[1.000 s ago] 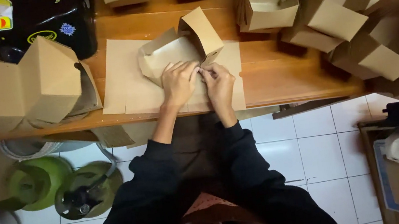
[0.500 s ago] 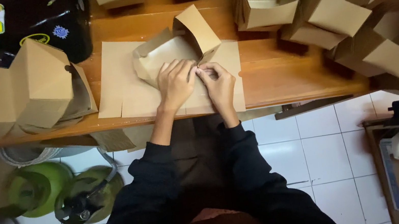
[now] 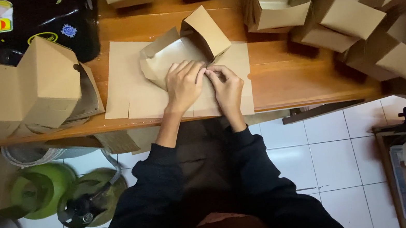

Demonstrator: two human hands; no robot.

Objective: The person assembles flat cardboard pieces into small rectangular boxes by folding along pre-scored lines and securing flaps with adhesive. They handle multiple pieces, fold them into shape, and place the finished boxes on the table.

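Observation:
A half-folded brown cardboard box (image 3: 179, 49) lies on a flat sheet of brown cardboard (image 3: 131, 87) on the wooden table (image 3: 292, 76). My left hand (image 3: 183, 82) presses flat on the near wall of the box, fingers spread toward the right. My right hand (image 3: 226, 87) touches it from the right and pinches a fold of the same box between thumb and fingertips. One flap of the box (image 3: 205, 30) stands up behind my hands. Both black sleeves reach up from the bottom of the view.
Folded brown boxes (image 3: 22, 93) are stacked at the table's left, and several more folded boxes (image 3: 358, 20) pile up at the right and back. A black bag (image 3: 18, 23) stands at the back left. Below the table are two green gas cylinders (image 3: 40, 190) on white floor tiles.
My hands stay on the same fold of the box and shift only slightly. The box and the sheet keep their place.

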